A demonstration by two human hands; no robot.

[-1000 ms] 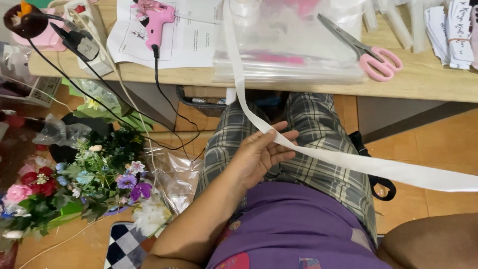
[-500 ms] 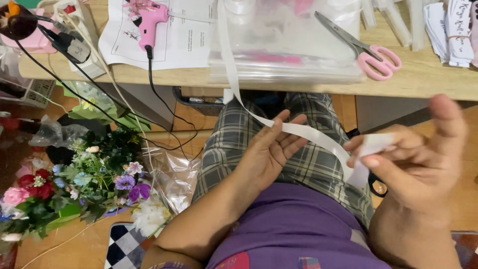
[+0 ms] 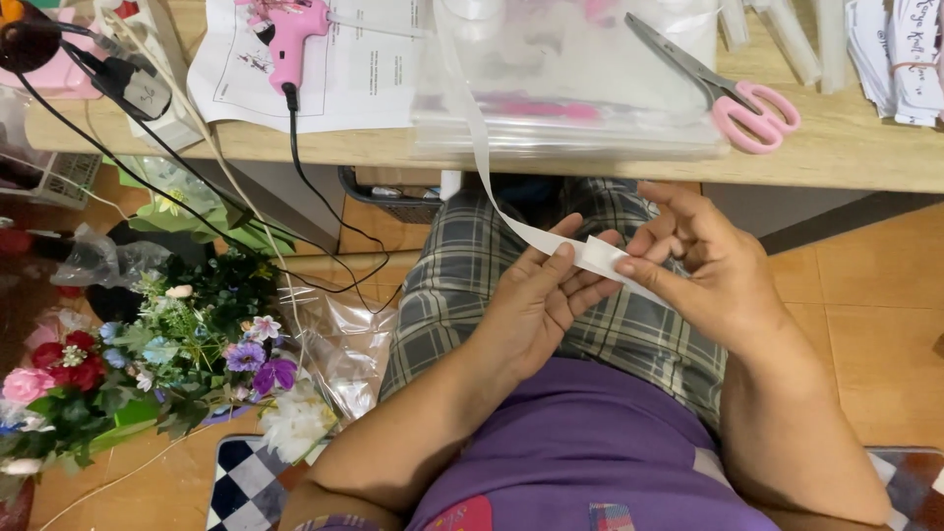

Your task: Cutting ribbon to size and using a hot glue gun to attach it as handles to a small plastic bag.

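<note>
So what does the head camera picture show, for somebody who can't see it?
Two hands, left hand and right hand, pinch a white ribbon over a lap. The ribbon runs up to a wooden table holding pink scissors and a pink glue gun.

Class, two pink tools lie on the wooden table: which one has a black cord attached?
The pink glue gun, lying on the printed sheet at the table's left, trails a black cord over the edge. The pink-handled scissors on the right have none.

On the wooden counter (image 3: 855, 147): pink glue gun (image 3: 287, 39) atop a printed sheet (image 3: 374, 79), pink-handled scissors (image 3: 723, 87), clear plastic bags (image 3: 580, 88). Below left, on the floor: artificial flowers (image 3: 157, 354), crumpled plastic wrap (image 3: 339, 344).
</note>
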